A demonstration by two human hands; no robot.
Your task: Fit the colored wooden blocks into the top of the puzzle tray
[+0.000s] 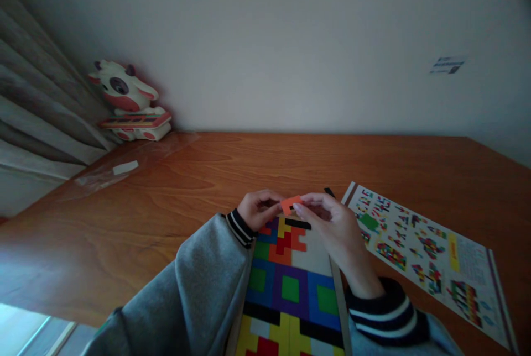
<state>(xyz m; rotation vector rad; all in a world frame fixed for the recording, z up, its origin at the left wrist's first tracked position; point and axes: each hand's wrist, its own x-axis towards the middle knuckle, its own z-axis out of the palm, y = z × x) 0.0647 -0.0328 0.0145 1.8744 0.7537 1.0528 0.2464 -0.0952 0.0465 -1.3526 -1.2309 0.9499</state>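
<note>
An orange puzzle piece (290,204) is held up over the top end of a puzzle board (313,251). My left hand (260,208) pinches its left side, and my right hand (327,218) grips its right side between thumb and fingers. Below, the board carries flat coloured pieces: blue and purple squares with green centres, black bars, and yellow, red and orange shapes. A pale bare area shows at its upper right. One black piece (297,224) lies near the top edge, and another black piece (329,192) shows just behind my right hand.
A printed sheet of colourful designs (431,256) lies right of the board on the wooden table (166,201). A cow-shaped toy with a keyboard (135,121) stands at the back left beside a curtain (37,101). Clear plastic with a white label (125,167) lies nearby.
</note>
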